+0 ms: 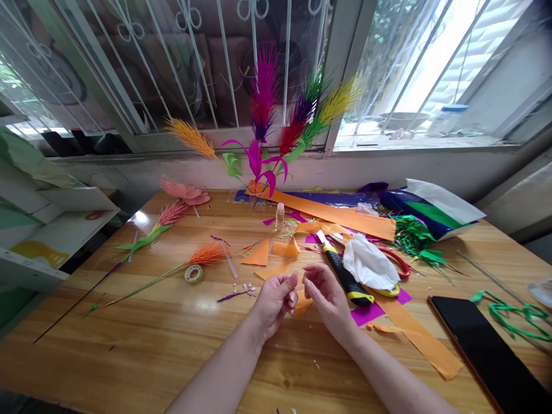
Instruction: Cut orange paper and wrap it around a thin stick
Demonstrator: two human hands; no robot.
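Note:
Both hands meet over the wooden table (172, 339), a small gap between their fingertips. My left hand (273, 305) is closed, thumb pressed against curled fingers; anything in that pinch is too small to make out. Curled inward beside it, my right hand (328, 302) has thumb and fingertips close together, and I cannot make out what they hold. An orange crepe paper piece (303, 305) shows just behind and between the hands. Beyond the fingers lie more orange paper scraps (257, 253). A black and yellow utility knife (342, 276) rests close to my right hand.
Crumpled white tissue (368, 261) partly covers red-handled scissors (399, 263). A phone (483, 351) lies at right. Left are a tape roll (194, 274) and an orange paper grass stem (207, 255). Behind stand a small bottle (280, 217) and a vase (259, 202) of colourful paper plumes.

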